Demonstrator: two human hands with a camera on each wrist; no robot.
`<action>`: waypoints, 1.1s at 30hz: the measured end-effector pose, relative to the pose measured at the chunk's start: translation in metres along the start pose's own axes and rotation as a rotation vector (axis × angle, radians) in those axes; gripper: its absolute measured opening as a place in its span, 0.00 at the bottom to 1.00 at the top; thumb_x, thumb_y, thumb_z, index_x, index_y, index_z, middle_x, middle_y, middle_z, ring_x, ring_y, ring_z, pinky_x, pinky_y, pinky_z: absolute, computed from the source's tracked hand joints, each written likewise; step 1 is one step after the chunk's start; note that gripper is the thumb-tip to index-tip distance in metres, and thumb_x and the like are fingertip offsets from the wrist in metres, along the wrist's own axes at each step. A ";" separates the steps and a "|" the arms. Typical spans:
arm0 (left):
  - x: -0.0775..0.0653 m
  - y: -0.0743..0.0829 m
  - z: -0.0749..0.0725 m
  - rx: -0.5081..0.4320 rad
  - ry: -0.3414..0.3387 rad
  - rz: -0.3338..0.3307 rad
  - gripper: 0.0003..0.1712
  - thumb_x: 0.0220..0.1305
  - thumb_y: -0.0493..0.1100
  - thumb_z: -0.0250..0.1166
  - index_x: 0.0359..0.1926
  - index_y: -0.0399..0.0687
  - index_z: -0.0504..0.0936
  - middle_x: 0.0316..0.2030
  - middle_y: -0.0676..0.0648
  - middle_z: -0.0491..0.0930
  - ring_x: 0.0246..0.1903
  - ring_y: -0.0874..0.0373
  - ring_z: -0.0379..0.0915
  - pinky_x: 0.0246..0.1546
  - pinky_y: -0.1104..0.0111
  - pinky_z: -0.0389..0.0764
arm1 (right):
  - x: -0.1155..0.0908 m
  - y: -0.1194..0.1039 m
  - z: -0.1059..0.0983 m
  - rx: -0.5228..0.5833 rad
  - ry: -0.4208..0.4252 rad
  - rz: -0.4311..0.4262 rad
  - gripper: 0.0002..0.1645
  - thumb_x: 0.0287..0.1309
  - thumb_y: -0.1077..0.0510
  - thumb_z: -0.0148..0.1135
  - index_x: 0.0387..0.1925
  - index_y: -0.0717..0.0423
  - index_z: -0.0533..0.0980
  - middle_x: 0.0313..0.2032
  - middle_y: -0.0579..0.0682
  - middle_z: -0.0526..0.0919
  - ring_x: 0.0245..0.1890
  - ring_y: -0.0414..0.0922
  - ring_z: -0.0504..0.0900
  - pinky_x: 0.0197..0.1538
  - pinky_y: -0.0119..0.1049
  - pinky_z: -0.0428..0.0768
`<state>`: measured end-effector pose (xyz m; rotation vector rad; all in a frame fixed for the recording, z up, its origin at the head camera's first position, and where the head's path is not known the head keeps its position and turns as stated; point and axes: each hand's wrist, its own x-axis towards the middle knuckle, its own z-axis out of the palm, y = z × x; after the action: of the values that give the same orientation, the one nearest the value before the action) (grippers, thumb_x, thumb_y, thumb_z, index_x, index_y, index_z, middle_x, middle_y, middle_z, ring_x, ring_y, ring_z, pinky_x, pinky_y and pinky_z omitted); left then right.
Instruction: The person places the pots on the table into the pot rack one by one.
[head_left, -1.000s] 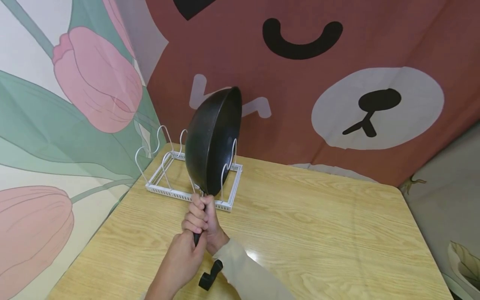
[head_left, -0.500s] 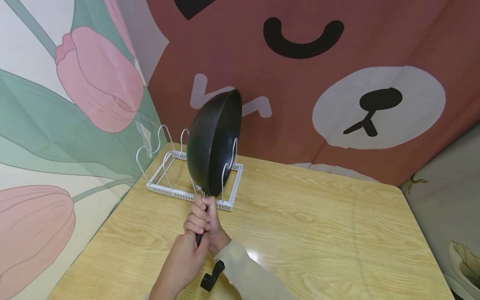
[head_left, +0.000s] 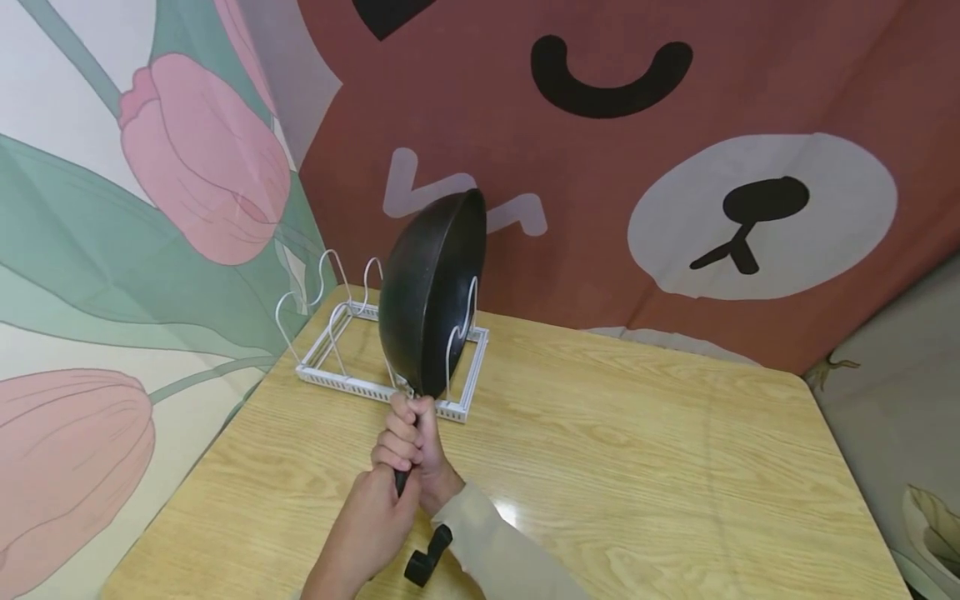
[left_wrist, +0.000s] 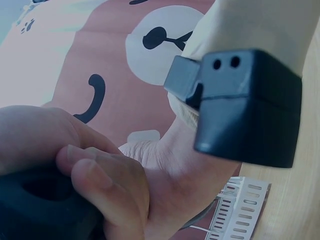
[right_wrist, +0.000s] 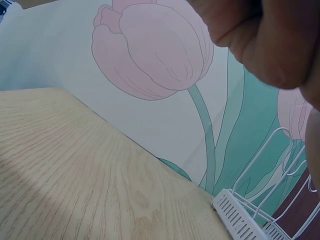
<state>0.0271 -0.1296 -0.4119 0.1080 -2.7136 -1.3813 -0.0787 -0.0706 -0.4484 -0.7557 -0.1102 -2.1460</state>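
Note:
A black wok (head_left: 408,292) stands on edge between the wire dividers of a white pan rack (head_left: 360,387), its hollow side facing right. Its handle (head_left: 402,481) points toward me. My right hand (head_left: 408,442) grips the handle close to the wok, fingers wrapped round it. Just below, my left hand (head_left: 367,525) grips the handle's lower part, right against the right hand. In the left wrist view, the dark handle end (left_wrist: 45,200) with a hole shows beside my left hand (left_wrist: 35,135). Fingers of my right hand (right_wrist: 280,45) fill the right wrist view's upper right corner.
The rack, with more wire dividers (head_left: 330,333) on its left, sits at the far left corner of a wooden table (head_left: 637,467). Patterned cloths hang behind it and on the left. A black wrist camera (head_left: 429,557) is on the right sleeve (head_left: 498,542).
The wok has sunk slightly in the rack, its upper rim now lower against the backdrop. Both hands keep their grip on the handle, and the view has drifted slightly.

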 end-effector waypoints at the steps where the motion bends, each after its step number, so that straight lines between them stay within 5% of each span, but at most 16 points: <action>1: 0.000 0.000 0.000 -0.002 -0.003 -0.002 0.23 0.71 0.34 0.58 0.18 0.51 0.63 0.10 0.61 0.59 0.08 0.72 0.50 0.08 0.78 0.50 | 0.000 0.000 0.000 0.001 0.003 0.001 0.19 0.69 0.52 0.52 0.24 0.46 0.58 0.12 0.37 0.53 0.09 0.30 0.56 0.18 0.19 0.65; 33: 0.002 -0.007 0.002 0.001 -0.057 -0.059 0.22 0.71 0.34 0.57 0.19 0.52 0.63 0.11 0.59 0.60 0.09 0.70 0.51 0.09 0.77 0.50 | -0.008 0.005 -0.015 0.052 0.020 -0.020 0.17 0.69 0.53 0.52 0.24 0.46 0.59 0.12 0.37 0.53 0.10 0.30 0.55 0.20 0.19 0.68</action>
<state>0.0246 -0.1323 -0.4189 0.1524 -2.7788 -1.4196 -0.0787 -0.0732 -0.4655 -0.7062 -0.1631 -2.1605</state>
